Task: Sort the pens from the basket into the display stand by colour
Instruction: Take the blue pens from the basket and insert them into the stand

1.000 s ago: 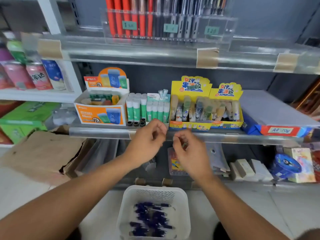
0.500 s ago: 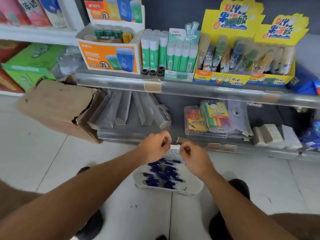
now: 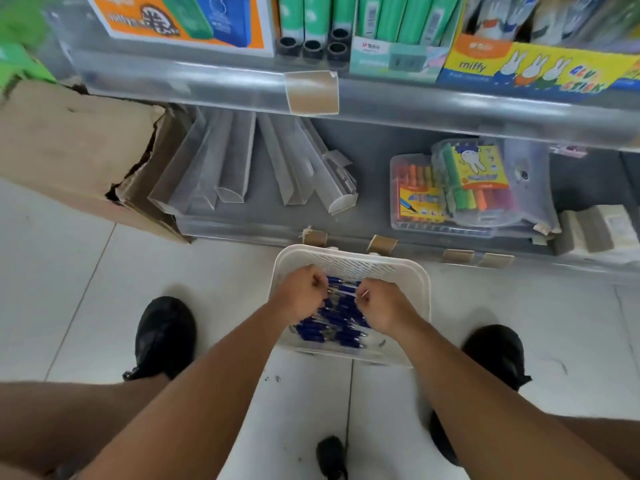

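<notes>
— White floor tiles (image 3: 104,289), a low shelf (image 3: 346,220) behind. Where's the basket (image 3: 349,259)?
— On the floor against that shelf, between two black shoes, with blue pens (image 3: 332,327) heaped inside.
— And the hands?
— Both down in it. The left hand (image 3: 301,296) and right hand (image 3: 384,308) each curl around pens from the heap.

- The white tiled floor (image 3: 104,306) carries a white basket (image 3: 420,289) of blue pens (image 3: 332,327), set just before the front edge of the bottom shelf (image 3: 374,202).
- A torn cardboard box (image 3: 69,150) sits on the floor at that shelf's left end.
- On the bottom shelf lie clear plastic strips (image 3: 235,161) and marker cases (image 3: 450,188).
</notes>
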The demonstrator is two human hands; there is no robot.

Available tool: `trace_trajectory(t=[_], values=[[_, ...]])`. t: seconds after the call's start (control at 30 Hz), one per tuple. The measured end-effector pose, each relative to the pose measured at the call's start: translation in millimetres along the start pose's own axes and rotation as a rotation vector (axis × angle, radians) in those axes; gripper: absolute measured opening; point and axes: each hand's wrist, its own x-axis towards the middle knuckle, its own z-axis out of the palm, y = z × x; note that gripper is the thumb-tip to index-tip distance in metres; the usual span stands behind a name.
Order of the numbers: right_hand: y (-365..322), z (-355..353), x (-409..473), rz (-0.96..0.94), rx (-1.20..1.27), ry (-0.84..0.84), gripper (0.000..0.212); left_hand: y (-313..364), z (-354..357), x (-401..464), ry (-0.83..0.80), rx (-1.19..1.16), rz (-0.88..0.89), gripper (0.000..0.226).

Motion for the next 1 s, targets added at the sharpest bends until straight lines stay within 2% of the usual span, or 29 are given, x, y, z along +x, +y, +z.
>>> trace_trajectory(t=[0.1, 0.3, 0.43, 0.57, 0.63, 0.77, 0.9, 1.0], values=[[0, 14, 13, -0.001, -0.045, -0.076, 0.015, -11, 5, 9, 0.058, -0.121, -0.086, 0.020], [-5, 31, 34, 0.005, -0.124, -0.075, 0.012, -18, 13, 21, 0.089, -0.328, -0.215, 0.023], [-7, 43, 39, 0.009, -0.176, -0.099, 0.006, -19, 14, 24, 0.085, -0.356, -0.277, 0.023], [-5, 48, 36, 0.031, -0.227, -0.179, 0.026, -16, 16, 21, 0.047, -0.303, -0.329, 0.024], [-5, 50, 33, 0.048, -0.230, -0.184, 0.026, -15, 18, 19, 0.015, -0.303, -0.339, 0.022], [-2, 53, 32, 0.065, -0.115, -0.162, 0.023, -15, 21, 18, -0.035, -0.289, -0.330, 0.020], [-1, 46, 32, 0.049, -0.007, -0.265, 0.018, -18, 22, 21, -0.023, -0.230, -0.322, 0.021], [-4, 40, 31, -0.010, 0.100, -0.304, 0.014, -20, 23, 23, 0.008, -0.290, -0.296, 0.016]])
